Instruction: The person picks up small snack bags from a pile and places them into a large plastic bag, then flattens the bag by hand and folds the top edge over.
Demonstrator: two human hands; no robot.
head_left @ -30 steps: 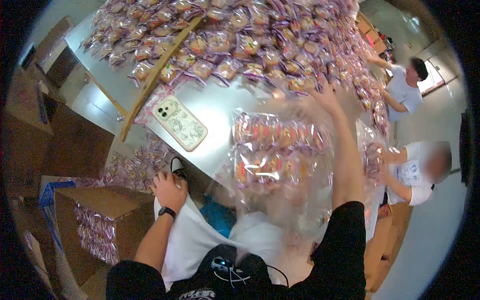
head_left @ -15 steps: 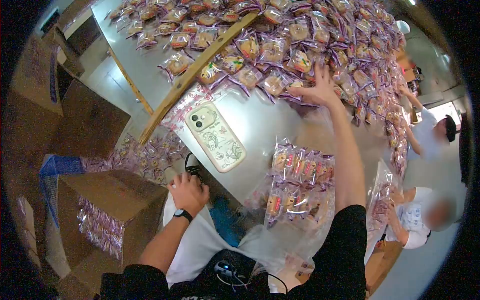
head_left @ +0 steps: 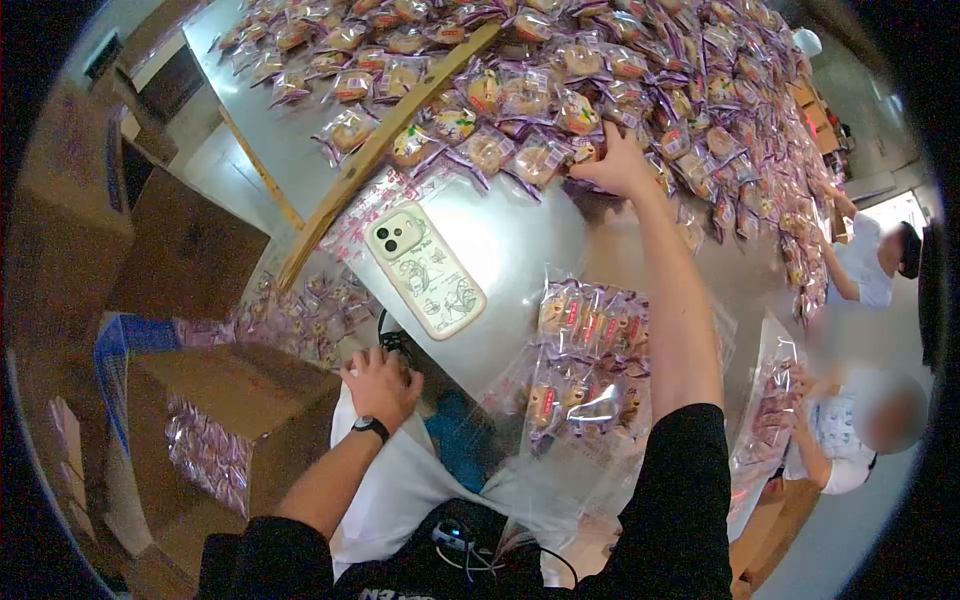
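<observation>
My right hand reaches over the near edge of a large pile of wrapped pastries, fingers curved round a packet there; the fingertips are partly hidden. My left hand rests low by my white-clad knee, fingers bent and a little apart, with nothing visible in it. A clear bag holding two rows of wrapped pastries lies in front of me, beside my right forearm. Left of it, a phone in a pale green case lies on the metal table.
A wooden strip crosses the table's left part. At lower left stands an open cardboard box with wrapped packets inside. Two people are at the right, one with hands at another clear bag. Small packets lie below the table edge.
My right hand has moved slightly left and its spread fingers have curled in over the packets. My left hand has hardly moved. The far person at right has shifted an arm.
</observation>
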